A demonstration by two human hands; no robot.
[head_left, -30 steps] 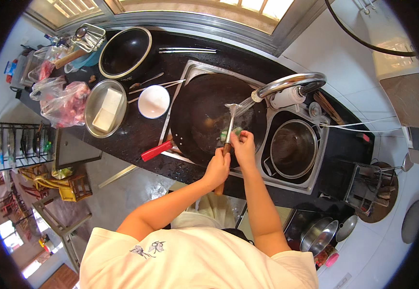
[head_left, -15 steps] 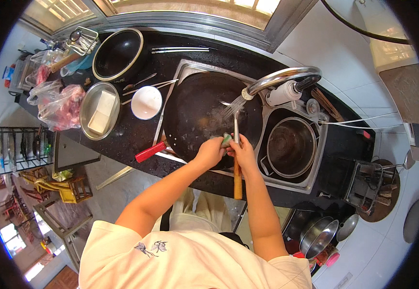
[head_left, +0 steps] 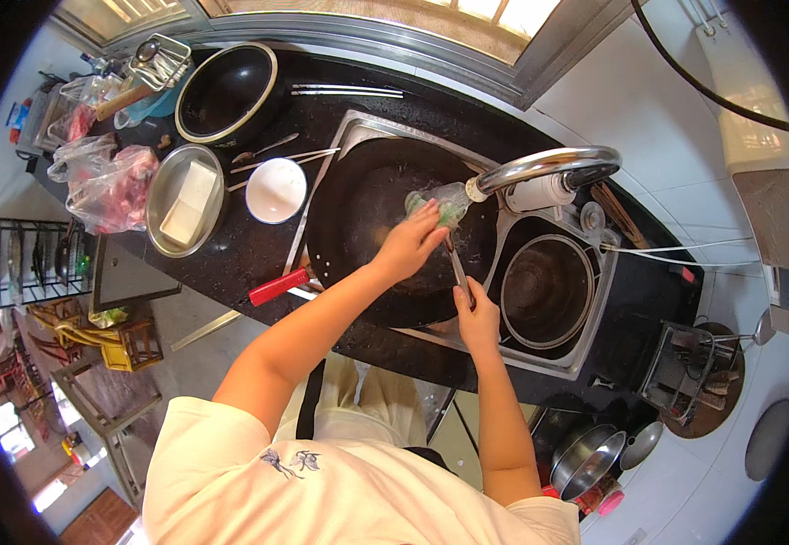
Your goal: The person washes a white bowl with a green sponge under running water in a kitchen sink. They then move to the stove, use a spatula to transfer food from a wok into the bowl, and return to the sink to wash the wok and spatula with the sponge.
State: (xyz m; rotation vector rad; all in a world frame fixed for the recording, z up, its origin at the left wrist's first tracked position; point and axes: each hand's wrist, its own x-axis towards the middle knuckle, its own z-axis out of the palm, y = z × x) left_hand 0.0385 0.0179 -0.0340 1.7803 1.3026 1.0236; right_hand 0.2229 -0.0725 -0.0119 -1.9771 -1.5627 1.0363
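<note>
Beneath the running tap, my left hand presses a green scrubbing pad with fingers reaching over it. The pad lies at the upper end of a long-handled metal cooking utensil, whose head is hidden by the pad and splashing water. My right hand is closed around the utensil's handle. Both hands are over a large dark wok sitting in the left sink basin, its red handle pointing toward the lower left. The curved chrome faucet pours water onto the pad and utensil.
A dark pot stands in the right basin. Left of the wok are a white bowl, a metal bowl with a white block, bagged meat and a black basin. Chopsticks lie behind.
My left hand has moved up and forward with the green pad to the utensil's upper end under the water. My right hand has slid lower and rightward along the handle.
</note>
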